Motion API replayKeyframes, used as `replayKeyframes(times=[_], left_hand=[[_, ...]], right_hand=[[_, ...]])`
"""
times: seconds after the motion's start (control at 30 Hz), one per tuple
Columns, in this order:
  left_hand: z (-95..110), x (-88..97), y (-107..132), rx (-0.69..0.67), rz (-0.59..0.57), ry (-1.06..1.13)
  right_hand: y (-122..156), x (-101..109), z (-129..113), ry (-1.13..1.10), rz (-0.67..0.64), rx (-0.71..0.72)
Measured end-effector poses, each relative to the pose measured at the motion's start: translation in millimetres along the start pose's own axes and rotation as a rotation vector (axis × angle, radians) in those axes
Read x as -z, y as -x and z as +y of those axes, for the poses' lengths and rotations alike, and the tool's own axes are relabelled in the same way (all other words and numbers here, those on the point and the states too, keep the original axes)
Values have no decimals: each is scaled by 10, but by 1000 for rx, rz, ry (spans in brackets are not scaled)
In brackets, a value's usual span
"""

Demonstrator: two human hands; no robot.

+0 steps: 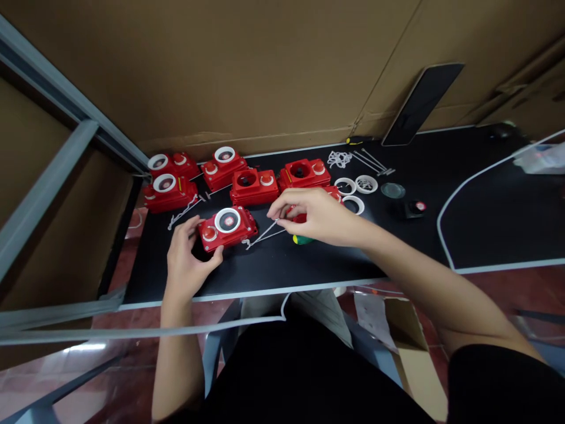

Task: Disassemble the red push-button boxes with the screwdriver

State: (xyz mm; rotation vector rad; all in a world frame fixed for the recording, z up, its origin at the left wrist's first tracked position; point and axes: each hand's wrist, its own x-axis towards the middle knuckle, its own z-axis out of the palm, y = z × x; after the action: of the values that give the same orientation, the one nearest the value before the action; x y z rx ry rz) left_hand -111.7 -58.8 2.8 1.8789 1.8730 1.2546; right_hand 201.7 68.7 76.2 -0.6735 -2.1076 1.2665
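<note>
My left hand point(188, 256) grips the left end of a red box point(232, 237), thumb in front and fingers behind. The box has a white ring round a dark round window and a red knob beside it. A thin white cord point(263, 232) runs from the box's right end to my right hand point(315, 215), which pinches it between thumb and fingertips. Beneath my right hand, another red box and a green-and-yellow screwdriver handle point(302, 239) are partly hidden.
Several similar red boxes point(255, 186) stand along the back of the black table point(265, 274). White rings point(366, 184), one holding small metal parts, a bundle of white cord point(339, 159), metal rods point(368, 160) and a clear disc point(392, 190) lie to the right. A dark panel point(421, 103) leans against the cardboard.
</note>
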Motion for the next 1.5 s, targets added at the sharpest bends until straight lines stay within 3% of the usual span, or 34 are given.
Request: replayKeyframes(times=[0.27, 0.73, 0.87, 1.1, 1.33, 1.5], left_hand=[[-11, 23, 34, -6, 101, 176], [155, 34, 7, -138, 94, 277], [150, 38, 14, -122, 100, 289], [174, 54, 28, -132, 78, 283], [210, 57, 25, -134, 70, 273], [241, 68, 14, -156, 82, 222]], right_hand=[[-9, -215, 155, -363, 73, -118], [26, -472, 154, -390, 244, -166], [36, -486, 183, -376, 251, -174], [20, -467, 185, -540, 201, -231], [37, -459, 178, -479, 192, -216], [25, -457, 167, -618, 132, -273]])
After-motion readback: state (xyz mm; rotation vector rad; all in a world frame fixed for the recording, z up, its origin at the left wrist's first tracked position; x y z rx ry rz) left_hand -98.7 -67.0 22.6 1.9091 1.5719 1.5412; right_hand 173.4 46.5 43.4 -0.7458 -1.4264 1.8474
